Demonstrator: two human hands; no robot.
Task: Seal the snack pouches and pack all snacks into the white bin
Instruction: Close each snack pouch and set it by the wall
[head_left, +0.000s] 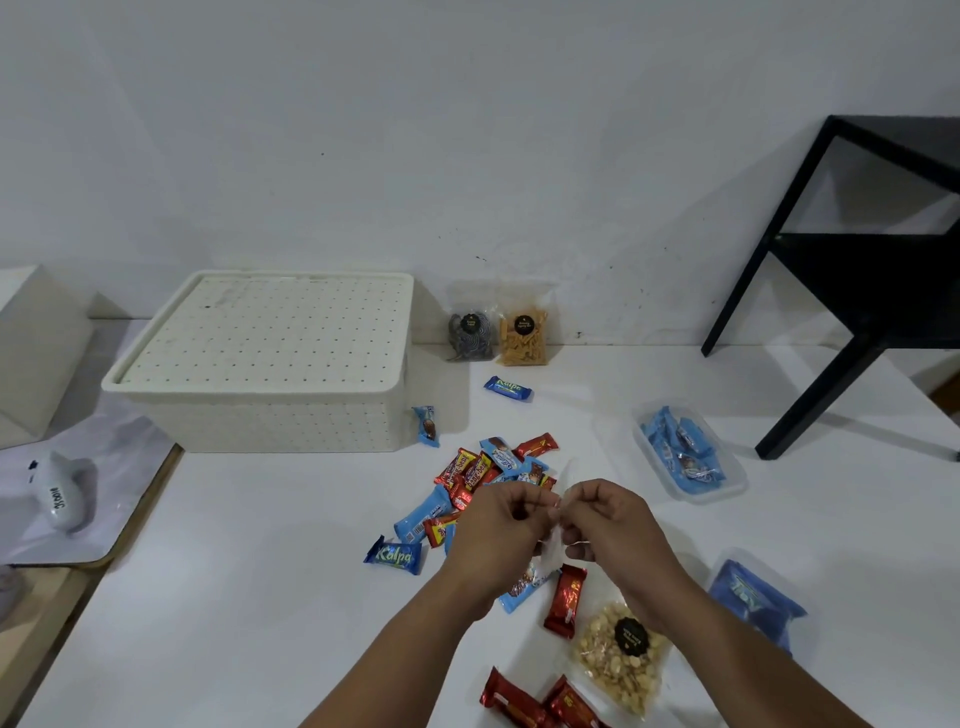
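Both hands meet above the pile of snack bars (483, 488), just in front of the white bin (265, 364). The left hand (493, 525) and right hand (608, 525) each pinch a small clear pouch (551, 553) between curled fingers; it hangs between them. The bin's lid is on. Two filled pouches (496, 330) stand right of the bin; a nut pouch (621, 654) lies under the right forearm, beside red bars (565, 600).

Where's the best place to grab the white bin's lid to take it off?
Probably the lid's near right corner, from the right, where its rounded edge juts past the bin wall. That side faces the open table, so fingers can hook underneath.
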